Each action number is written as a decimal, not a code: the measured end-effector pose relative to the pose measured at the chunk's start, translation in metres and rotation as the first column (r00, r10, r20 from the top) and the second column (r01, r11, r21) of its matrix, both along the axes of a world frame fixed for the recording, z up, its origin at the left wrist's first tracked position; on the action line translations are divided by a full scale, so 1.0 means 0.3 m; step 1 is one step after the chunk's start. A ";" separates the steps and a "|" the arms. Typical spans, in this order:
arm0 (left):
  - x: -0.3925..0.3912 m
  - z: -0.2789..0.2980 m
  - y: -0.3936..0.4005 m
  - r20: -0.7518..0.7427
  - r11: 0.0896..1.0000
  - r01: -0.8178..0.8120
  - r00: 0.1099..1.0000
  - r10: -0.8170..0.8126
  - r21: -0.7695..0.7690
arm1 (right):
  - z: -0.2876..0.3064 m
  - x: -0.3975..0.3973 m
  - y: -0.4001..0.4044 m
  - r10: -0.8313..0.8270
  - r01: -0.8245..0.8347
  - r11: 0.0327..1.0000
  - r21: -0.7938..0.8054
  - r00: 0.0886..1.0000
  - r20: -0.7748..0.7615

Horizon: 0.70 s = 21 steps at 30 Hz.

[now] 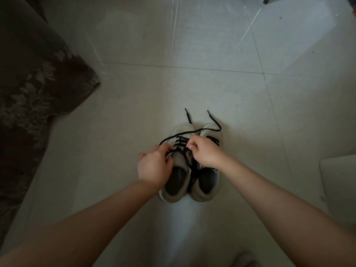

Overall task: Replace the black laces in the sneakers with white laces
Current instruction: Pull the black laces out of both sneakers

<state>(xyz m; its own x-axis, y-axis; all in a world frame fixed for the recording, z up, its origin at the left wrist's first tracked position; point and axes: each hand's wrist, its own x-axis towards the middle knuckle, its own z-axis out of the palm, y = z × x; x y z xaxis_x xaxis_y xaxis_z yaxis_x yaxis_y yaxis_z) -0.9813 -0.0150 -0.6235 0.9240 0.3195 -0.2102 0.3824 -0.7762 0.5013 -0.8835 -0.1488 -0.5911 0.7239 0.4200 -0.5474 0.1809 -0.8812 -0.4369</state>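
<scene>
Two pale sneakers stand side by side on the tiled floor, toes pointing away from me: the left sneaker [174, 186] and the right sneaker [207, 186]. A black lace [179, 134] runs through the left sneaker's eyelets, and its loose ends trail forward over both toes. My left hand [153, 166] grips the left side of that sneaker by the upper eyelets, fingers curled on the lace there. My right hand [204, 152] pinches the black lace over the middle of the lacing. The right sneaker's own black lace [212, 140] shows beyond my right hand. No white laces are in view.
A dark floral fabric [38, 89] drapes down to the floor at the left. A pale flat object [339, 182] lies at the right edge. Grey floor tiles [192, 83] stretch beyond the sneakers, with a small dark item [265, 0] at the top right.
</scene>
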 end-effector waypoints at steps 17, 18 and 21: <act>-0.055 0.011 -0.065 0.307 0.970 0.135 0.932 -0.194 0.201 | 0.051 0.037 -0.055 0.158 -0.181 0.970 -0.161 0.976 -0.148; -0.062 0.014 -0.079 0.319 0.968 0.160 0.923 -0.216 0.195 | 0.045 0.032 -0.062 0.150 -0.168 0.977 -0.134 0.980 -0.133; -0.071 0.016 -0.102 0.226 0.946 0.263 0.926 -0.302 0.189 | 0.034 0.022 -0.059 0.118 -0.120 0.992 -0.032 0.991 -0.068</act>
<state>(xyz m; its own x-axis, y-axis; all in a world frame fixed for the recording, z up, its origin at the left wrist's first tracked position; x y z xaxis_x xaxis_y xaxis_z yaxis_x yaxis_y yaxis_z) -1.0025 -0.0456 -0.6186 0.9966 0.0475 0.0680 0.0147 -0.9081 0.4184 -0.8768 -0.1666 -0.5809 0.6318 0.4799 -0.6087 0.2573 -0.8706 -0.4194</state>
